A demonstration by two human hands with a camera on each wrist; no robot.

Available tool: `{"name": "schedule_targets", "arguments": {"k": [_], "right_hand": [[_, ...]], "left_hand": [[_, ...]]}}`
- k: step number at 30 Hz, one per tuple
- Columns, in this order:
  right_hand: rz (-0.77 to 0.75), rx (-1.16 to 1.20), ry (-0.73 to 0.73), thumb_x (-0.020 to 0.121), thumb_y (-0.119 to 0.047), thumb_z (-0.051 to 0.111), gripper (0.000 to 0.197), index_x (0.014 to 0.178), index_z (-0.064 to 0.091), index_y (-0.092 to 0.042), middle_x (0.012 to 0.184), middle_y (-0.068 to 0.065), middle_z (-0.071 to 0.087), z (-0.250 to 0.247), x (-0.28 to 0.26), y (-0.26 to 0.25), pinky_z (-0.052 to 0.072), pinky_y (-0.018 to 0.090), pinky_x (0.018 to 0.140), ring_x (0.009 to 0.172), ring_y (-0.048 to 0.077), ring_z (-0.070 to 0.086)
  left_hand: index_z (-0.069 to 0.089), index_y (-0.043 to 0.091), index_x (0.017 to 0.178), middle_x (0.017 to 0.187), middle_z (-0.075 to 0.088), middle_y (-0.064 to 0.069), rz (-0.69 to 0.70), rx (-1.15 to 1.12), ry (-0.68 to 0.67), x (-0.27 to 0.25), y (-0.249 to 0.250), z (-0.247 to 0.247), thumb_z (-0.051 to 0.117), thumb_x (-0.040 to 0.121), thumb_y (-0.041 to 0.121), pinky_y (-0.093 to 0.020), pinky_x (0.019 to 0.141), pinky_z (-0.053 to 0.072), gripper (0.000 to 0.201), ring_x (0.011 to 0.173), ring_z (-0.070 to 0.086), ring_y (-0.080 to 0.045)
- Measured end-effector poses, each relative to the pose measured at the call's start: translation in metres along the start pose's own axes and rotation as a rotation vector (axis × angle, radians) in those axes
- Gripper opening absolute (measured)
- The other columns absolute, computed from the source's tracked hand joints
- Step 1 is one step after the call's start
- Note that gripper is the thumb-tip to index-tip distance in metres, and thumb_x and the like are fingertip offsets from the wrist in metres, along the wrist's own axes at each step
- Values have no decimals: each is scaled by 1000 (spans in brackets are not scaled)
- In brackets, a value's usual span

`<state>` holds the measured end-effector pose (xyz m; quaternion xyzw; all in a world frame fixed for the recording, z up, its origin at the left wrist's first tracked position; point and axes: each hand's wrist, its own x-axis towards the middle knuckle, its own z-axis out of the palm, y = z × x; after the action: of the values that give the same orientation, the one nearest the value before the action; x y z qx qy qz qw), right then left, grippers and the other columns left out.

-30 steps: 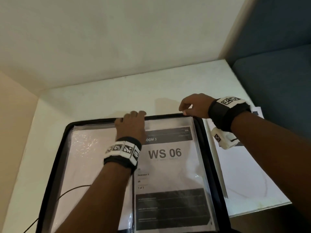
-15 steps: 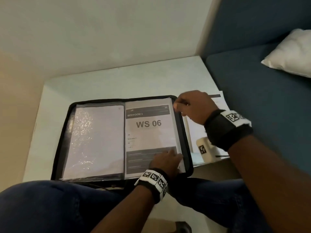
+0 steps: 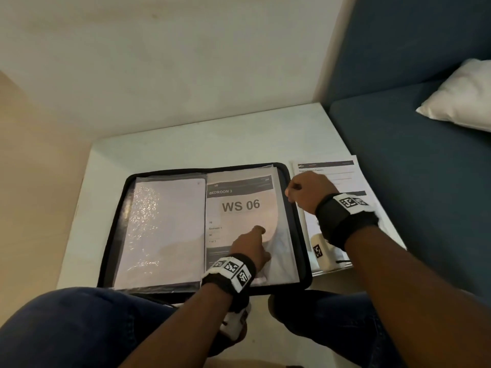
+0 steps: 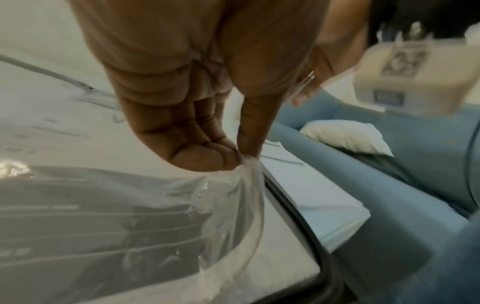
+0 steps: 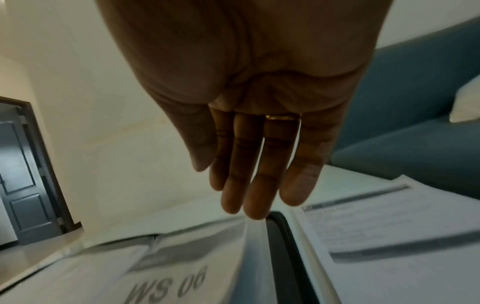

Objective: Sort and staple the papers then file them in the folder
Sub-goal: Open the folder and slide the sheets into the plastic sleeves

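Left hand now pinching and lifting plastic sleeve; right hand off the folder.

Black-edged folder; white table; blue sofa; white pillow.

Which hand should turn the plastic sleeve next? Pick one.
Left. The left hand already pinches the plastic sleeve over the WS 06 page; the right hand hangs open at the folder edge.

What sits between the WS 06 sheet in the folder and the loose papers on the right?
Head view: the folder's black zip edge separates the WS 06 sheet from the loose papers, and the right hand hangs over it.
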<state>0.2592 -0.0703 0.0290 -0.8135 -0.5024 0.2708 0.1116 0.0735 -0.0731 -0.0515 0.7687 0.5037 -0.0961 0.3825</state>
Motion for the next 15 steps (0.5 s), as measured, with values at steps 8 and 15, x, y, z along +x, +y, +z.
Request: {"name": "schedule_targets", "arguments": {"k": [8,15], "right_hand": [[156,44,-368,89,-5,66,27,117,67,-7,111,9,72,66,-1,-1,58,40,89,96,24,70],[197,631,-384,95,-28,60,46,137,44,-36,122,9,63,107,-26,-26,61,46,67,92,30,68]], "left_hand": [[66,6,119,115,65,-16,7,-174,-119,-4,-16,-39,59,93,10,-45,92,55,27,104,63,-33],[64,7,95,91,61,-12,-39,-352,-78,-14,-30,-76,56,98,27,-38,82,55,22,82,59,-26]]}}
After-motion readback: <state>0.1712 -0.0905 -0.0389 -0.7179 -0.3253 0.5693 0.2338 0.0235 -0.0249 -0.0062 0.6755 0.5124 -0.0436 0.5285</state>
